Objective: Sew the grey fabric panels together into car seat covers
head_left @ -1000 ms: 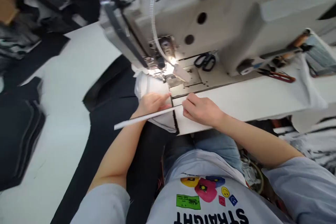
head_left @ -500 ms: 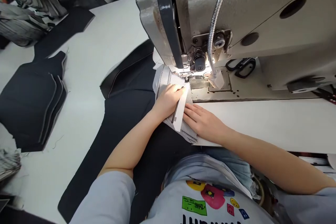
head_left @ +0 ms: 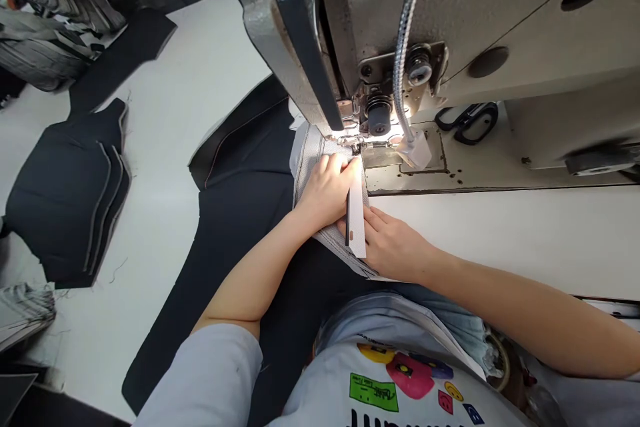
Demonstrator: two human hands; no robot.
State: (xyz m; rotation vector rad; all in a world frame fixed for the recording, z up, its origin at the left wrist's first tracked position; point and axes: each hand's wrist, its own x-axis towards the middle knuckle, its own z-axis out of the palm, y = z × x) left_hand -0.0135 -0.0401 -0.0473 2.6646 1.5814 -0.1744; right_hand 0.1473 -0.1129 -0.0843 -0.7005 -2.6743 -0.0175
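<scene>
Near sewing machine [head_left: 370, 13], scissors [head_left: 464, 123] and dark fabric [head_left: 240, 217], left hand [head_left: 326, 191] pinching white strip [head_left: 356, 213], right hand [head_left: 395, 243] flat

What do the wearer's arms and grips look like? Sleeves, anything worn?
Left grip and right grip: bare, no gloves or rings visible. Left forearm and right forearm: bare, no watch, bracelet or cables visible. Left sleeve: short, loose, pale grey-blue, ends near the elbow, no markings visible. Right sleeve: similar colour, partly cut off by the frame.

Left fingers [head_left: 336, 163] curl together; right fingers [head_left: 376, 220] extend flatter, just beside them, both forearms [head_left: 255, 270] slanting back.
</scene>
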